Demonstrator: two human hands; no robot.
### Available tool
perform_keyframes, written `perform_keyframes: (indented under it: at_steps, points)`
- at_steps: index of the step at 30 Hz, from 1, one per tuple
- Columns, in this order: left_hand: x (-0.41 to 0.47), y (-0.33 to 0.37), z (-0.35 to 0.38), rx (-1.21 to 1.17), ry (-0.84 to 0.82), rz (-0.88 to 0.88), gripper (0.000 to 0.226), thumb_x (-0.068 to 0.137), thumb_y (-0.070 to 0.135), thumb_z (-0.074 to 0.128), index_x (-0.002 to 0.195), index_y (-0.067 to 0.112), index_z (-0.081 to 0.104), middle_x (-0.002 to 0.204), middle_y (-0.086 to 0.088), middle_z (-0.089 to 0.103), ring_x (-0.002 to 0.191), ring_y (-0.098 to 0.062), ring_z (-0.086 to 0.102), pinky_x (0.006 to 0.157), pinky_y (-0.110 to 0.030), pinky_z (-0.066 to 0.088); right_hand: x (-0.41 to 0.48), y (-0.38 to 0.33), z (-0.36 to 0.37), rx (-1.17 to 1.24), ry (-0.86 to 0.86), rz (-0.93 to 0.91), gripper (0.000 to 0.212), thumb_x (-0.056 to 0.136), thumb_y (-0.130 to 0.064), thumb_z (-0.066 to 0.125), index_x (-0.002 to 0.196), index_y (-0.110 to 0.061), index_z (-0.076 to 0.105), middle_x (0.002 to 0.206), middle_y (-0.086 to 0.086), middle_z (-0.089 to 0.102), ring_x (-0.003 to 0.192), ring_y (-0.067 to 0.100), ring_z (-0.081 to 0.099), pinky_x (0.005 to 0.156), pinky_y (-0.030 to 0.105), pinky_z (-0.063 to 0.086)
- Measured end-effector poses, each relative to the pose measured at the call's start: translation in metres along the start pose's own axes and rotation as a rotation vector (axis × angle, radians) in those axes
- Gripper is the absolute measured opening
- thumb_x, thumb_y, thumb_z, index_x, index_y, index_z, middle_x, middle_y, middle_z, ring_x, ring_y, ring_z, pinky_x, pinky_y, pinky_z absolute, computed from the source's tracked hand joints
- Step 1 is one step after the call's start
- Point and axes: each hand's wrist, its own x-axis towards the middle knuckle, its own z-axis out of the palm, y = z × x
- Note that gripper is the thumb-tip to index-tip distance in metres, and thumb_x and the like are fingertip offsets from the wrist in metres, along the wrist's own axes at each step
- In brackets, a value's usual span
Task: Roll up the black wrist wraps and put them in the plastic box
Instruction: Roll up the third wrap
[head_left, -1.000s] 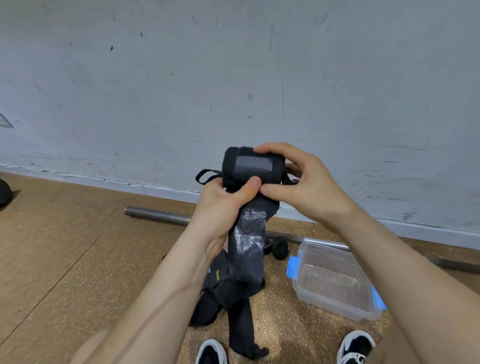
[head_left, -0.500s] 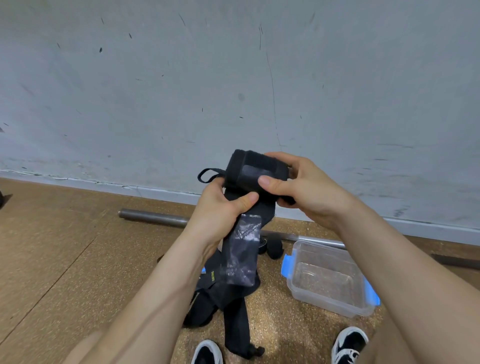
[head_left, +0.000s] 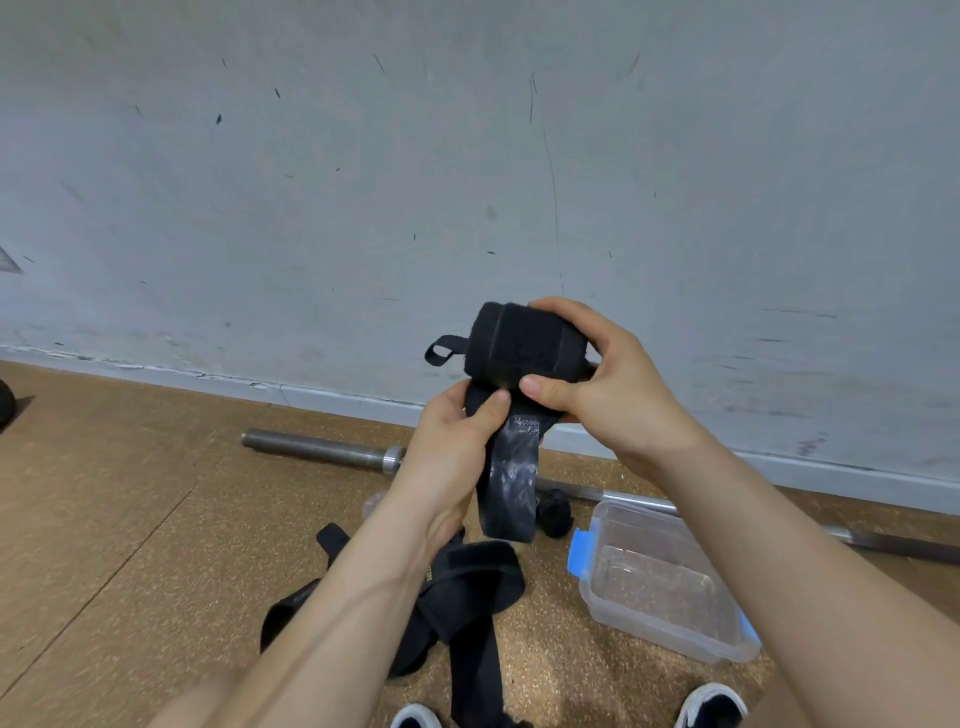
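A black wrist wrap (head_left: 519, 353) is held up in front of the wall, mostly wound into a thick roll, with a thumb loop sticking out at its left. My right hand (head_left: 597, 384) grips the roll from the right, fingers over the top and thumb on the front. My left hand (head_left: 457, 431) pinches the loose shiny tail (head_left: 509, 483) that hangs down below the roll. More black wraps (head_left: 457, 592) lie unrolled in a heap on the floor beneath my arms. The clear plastic box (head_left: 660, 582) with blue clips stands open on the floor to the right.
A steel barbell (head_left: 322, 449) lies along the base of the grey wall. A small black roll (head_left: 555, 512) sits on the cork floor by the box's left end. My two shoes (head_left: 711, 704) show at the bottom edge. A dark object is at the far left.
The roll has been turned further, so the hanging tail is shorter and the grey patch on the roll has gone out of sight. My right thumb shifted lower on the roll.
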Motion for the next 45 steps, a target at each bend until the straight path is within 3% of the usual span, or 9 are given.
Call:
perform_keyframes:
  at_steps: [8,12,16,21,24,28,33,38,45]
  points:
    - [-0.010,0.008,0.005,0.054,-0.018,-0.026,0.027,0.094,-0.002,0.060,0.119,0.010,0.062,0.077,-0.005,0.073,0.066,-0.013,0.068,0.058,-0.024,0.052,0.004,0.006,-0.003,-0.192,0.146,-0.076,0.068,0.074,0.004,0.078,0.115,-0.047,0.061,0.118,-0.006,0.056,0.109,0.012,0.058,0.097,0.030,0.052]
    - [-0.018,0.017,0.007,0.058,0.035,0.017,0.033,0.092,0.000,0.064,0.118,0.019,0.057,0.073,-0.003,0.074,0.064,-0.014,0.069,0.055,-0.025,0.052,0.006,0.009,-0.007,-0.377,0.214,-0.201,0.070,0.073,0.002,0.078,0.122,-0.043,0.058,0.119,-0.005,0.053,0.108,0.010,0.053,0.091,0.004,0.038]
    - [-0.023,0.020,0.005,0.034,0.064,0.089,0.036,0.091,0.000,0.066,0.110,0.029,0.055,0.063,-0.006,0.069,0.058,-0.017,0.066,0.052,-0.028,0.051,0.005,0.014,-0.003,-0.480,0.136,-0.233,0.069,0.075,0.002,0.078,0.131,-0.034,0.059,0.122,-0.004,0.050,0.109,0.007,0.050,0.088,-0.001,0.035]
    - [-0.021,0.024,-0.004,0.057,-0.098,0.093,0.019,0.093,0.000,0.060,0.105,0.009,0.071,0.085,-0.016,0.075,0.078,-0.023,0.073,0.065,-0.027,0.059,0.004,0.010,-0.005,-0.533,0.089,-0.214,0.066,0.077,-0.002,0.078,0.132,-0.034,0.059,0.122,-0.004,0.049,0.111,0.009,0.049,0.090,0.001,0.036]
    - [-0.019,0.025,-0.015,0.062,-0.296,0.080,0.059,0.066,-0.014,0.057,0.122,0.006,0.063,0.105,-0.020,0.074,0.104,-0.029,0.071,0.089,-0.032,0.058,0.003,0.002,-0.010,-0.467,0.077,-0.137,0.067,0.079,-0.003,0.077,0.131,-0.040,0.057,0.122,-0.003,0.048,0.112,0.012,0.051,0.100,0.018,0.044]
    - [-0.018,0.024,-0.016,0.432,-0.205,0.272,0.052,0.080,-0.018,0.066,0.113,0.021,0.070,0.109,-0.003,0.075,0.108,-0.015,0.069,0.098,-0.039,0.054,-0.001,-0.010,-0.012,-0.260,0.003,0.001,0.065,0.082,0.005,0.069,0.125,-0.042,0.058,0.123,0.000,0.053,0.109,0.016,0.058,0.094,0.038,0.055]
    - [-0.019,0.022,-0.014,0.716,-0.102,0.546,0.033,0.092,0.008,0.067,0.097,0.040,0.075,0.083,0.013,0.075,0.084,-0.006,0.070,0.079,-0.026,0.056,-0.003,-0.011,-0.011,0.059,-0.096,0.122,0.043,0.093,-0.001,0.060,0.122,-0.031,0.066,0.116,0.005,0.068,0.096,0.020,0.070,0.074,0.029,0.059]
    - [-0.016,0.025,-0.021,1.325,-0.003,0.900,0.028,0.086,0.040,0.050,0.100,0.036,0.074,0.063,0.010,0.064,0.064,-0.018,0.051,0.058,-0.033,0.042,-0.004,-0.004,-0.006,-0.114,0.030,0.075,0.045,0.089,-0.001,0.067,0.118,-0.035,0.069,0.114,-0.004,0.068,0.097,0.012,0.068,0.085,0.030,0.059]
    - [-0.011,0.034,-0.031,1.312,0.013,1.067,0.026,0.088,0.034,0.054,0.091,0.025,0.079,0.086,0.003,0.056,0.080,-0.019,0.043,0.064,-0.026,0.032,-0.007,-0.004,0.004,-0.314,0.019,-0.011,0.049,0.085,-0.005,0.072,0.108,-0.048,0.065,0.116,-0.006,0.060,0.107,0.012,0.057,0.095,0.026,0.048]
